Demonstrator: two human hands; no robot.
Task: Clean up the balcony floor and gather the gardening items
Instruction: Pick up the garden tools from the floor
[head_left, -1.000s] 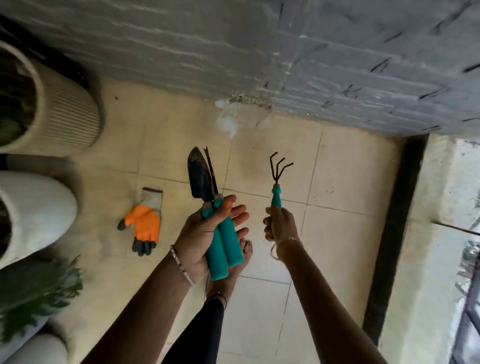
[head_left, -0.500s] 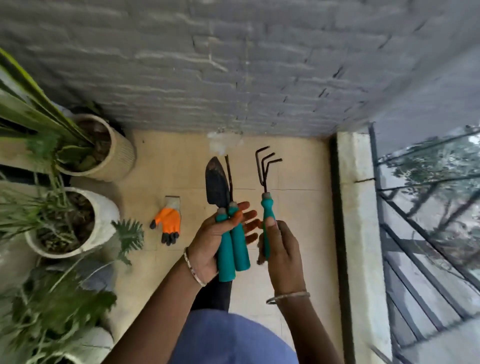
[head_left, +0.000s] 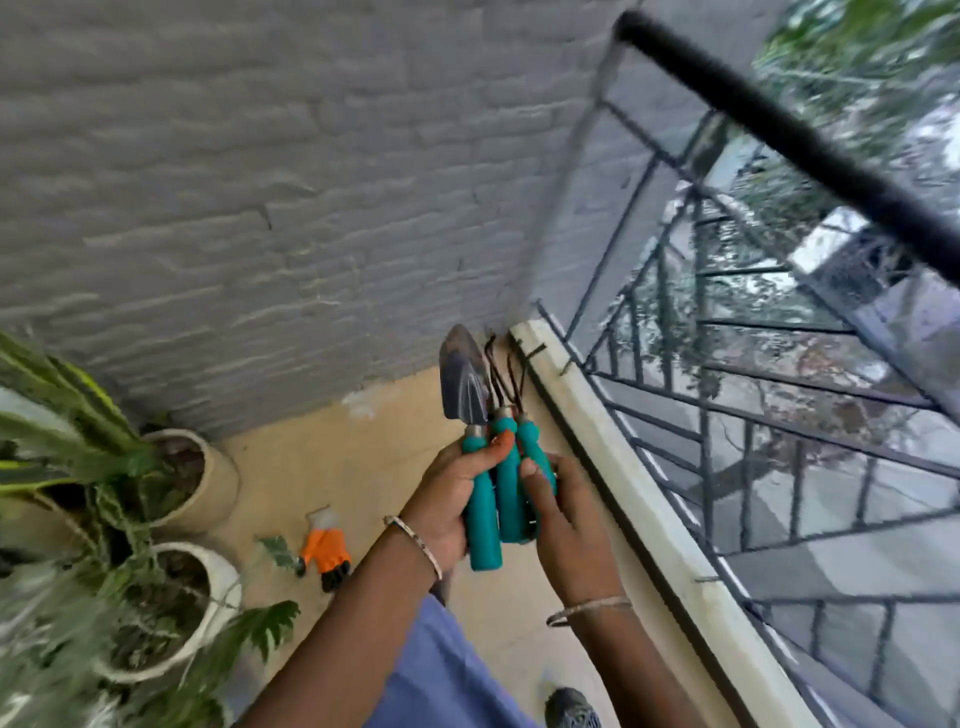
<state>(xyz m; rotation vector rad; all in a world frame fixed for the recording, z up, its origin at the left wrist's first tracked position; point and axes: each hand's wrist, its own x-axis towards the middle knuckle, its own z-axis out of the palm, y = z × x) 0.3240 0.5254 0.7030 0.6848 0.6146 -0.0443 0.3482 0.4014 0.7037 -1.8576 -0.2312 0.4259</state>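
Note:
Three teal-handled garden tools are bunched together above the balcony floor: a trowel (head_left: 464, 384), a narrow black tool (head_left: 497, 382) and a hand rake (head_left: 519, 382). My left hand (head_left: 451, 499) grips the handles of the trowel and the middle tool, thumb across the front. My right hand (head_left: 558, 514) holds the rake's handle (head_left: 535, 457) against the other two, fingers wrapped from the right. An orange and black glove (head_left: 326, 550) lies on the beige tiles, left of my hands and apart from them.
Potted plants in white and ribbed pots (head_left: 205, 483) crowd the left side. A grey brick wall (head_left: 260, 182) closes the far end. A white kerb (head_left: 639, 499) and a black metal railing (head_left: 779, 364) run along the right. My blue garment and one foot show below.
My right hand has brought the rake against the two tools in my left hand, so all three handles are bunched. The view has swung right, toward the railing.

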